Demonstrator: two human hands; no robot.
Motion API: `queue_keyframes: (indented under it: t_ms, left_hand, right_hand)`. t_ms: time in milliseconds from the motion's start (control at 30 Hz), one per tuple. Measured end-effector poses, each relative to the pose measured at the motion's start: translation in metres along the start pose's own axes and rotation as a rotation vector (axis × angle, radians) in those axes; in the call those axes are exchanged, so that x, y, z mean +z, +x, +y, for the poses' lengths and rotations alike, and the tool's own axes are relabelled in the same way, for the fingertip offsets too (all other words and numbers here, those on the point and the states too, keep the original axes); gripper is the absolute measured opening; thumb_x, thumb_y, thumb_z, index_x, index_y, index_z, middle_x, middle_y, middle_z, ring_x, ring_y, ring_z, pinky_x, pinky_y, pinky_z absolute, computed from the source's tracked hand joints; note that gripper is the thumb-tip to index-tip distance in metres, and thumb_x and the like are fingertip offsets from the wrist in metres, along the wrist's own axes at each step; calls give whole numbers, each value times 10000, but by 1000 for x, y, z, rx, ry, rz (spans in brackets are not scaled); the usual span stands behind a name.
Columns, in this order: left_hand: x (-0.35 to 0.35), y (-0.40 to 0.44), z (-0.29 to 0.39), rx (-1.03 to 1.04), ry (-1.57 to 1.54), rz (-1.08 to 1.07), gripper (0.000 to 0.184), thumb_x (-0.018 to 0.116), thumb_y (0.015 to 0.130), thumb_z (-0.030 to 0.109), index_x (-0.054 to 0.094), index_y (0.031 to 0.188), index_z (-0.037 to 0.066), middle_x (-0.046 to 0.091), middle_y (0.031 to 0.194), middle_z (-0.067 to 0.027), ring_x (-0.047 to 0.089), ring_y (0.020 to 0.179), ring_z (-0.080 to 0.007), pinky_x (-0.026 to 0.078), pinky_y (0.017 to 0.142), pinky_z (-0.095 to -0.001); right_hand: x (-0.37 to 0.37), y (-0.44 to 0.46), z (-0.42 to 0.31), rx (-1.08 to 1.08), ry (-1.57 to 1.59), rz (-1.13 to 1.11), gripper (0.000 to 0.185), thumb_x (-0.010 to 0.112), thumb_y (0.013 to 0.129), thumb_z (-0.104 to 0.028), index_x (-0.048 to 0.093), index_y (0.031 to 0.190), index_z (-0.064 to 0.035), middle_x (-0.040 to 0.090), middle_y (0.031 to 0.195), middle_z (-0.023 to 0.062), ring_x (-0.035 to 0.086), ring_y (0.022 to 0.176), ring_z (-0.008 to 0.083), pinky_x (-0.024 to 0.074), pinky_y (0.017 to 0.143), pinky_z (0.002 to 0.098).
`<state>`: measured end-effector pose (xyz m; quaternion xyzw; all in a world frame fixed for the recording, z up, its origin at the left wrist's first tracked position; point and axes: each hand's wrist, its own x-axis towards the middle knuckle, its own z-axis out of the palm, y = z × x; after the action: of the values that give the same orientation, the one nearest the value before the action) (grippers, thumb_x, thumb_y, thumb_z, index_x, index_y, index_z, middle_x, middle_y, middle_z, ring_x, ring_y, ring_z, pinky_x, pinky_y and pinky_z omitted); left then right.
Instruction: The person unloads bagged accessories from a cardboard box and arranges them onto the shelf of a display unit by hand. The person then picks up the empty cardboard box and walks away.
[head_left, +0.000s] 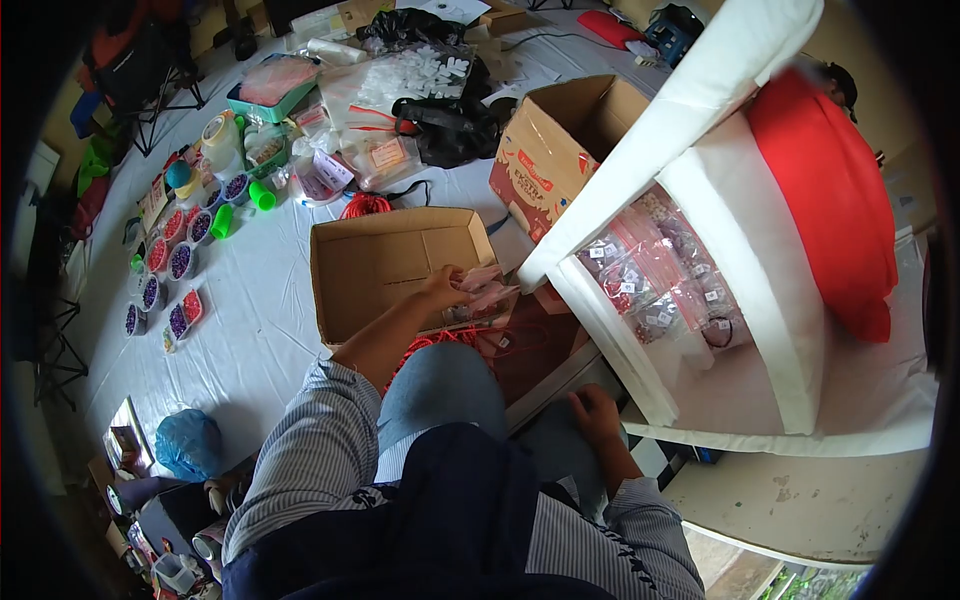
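My left hand (446, 287) reaches over the open cardboard tray box (365, 262) at its right side. Its fingers are closed on small clear zip bags (484, 286) with pinkish edges; what is inside them is too small to tell. Red cord (425, 343) lies in loose strands between the box and my knee. On my right thigh rests my right hand (597, 412), fingers loosely stretched and holding nothing that I can see. A white-framed compartment (655, 285) to the right contains several labelled zip bags (645, 280).
Several cups of red and purple beads (182, 262) stand at left. A taller cardboard carton (545, 165) sits behind the tray box. Plastic packs and a black bag (447, 130) lie at the back. A red cushion (830, 200) tops the white frame; a blue bag (188, 443) is lower left.
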<state>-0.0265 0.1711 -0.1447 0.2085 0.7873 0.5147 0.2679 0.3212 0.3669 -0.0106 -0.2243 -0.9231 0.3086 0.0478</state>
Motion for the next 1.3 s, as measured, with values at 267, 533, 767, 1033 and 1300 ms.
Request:
queue_keyframes:
  t_ms: [267, 533, 767, 1033, 1300]
  left_hand:
    - [3, -8, 4, -139, -290, 138, 309, 734, 729, 224, 632, 940, 23, 633, 770, -34, 557, 646, -102, 447, 616, -272]
    - [-24, -86, 128, 47, -816, 358, 179, 630, 849, 117, 617, 1011, 42, 639, 936, 3, 563, 812, -72, 441, 712, -238]
    - [-37, -246, 190, 416, -288, 68, 622, 650, 816, 15, 314, 1340, -1, 546, 1140, -95, 565, 983, -149, 448, 857, -274]
    - [-20, -308, 127, 312, -684, 156, 860, 641, 772, -63, 72, 1412, 17, 440, 1247, -163, 472, 1146, -218, 387, 962, -310]
    - [-13, -314, 141, 526, -595, 190, 865, 641, 737, -77, 107, 1402, 65, 393, 1284, -161, 407, 1202, -229, 356, 997, -353]
  right_hand:
    - [-1, -7, 3, -52, 31, 86, 243, 633, 820, -290, 592, 795, -52, 583, 720, 115, 586, 656, 281, 461, 586, 372]
    - [-2, -5, -6, -48, 80, 130, 218, 658, 805, -269, 604, 801, -58, 592, 733, 100, 590, 657, 244, 461, 589, 348]
    - [36, 3, -137, -282, 943, -127, 450, 663, 823, -141, 463, 1211, -31, 551, 1124, 83, 550, 1011, 156, 485, 783, 309]
    - [66, -12, -180, -366, 993, -436, 320, 515, 890, -8, 431, 1198, -22, 538, 1121, 50, 512, 1046, 117, 395, 913, 265]
    - [71, -20, -190, -449, 947, -319, 360, 530, 872, 12, 415, 1212, -10, 515, 1154, 64, 505, 1047, 119, 396, 919, 269]
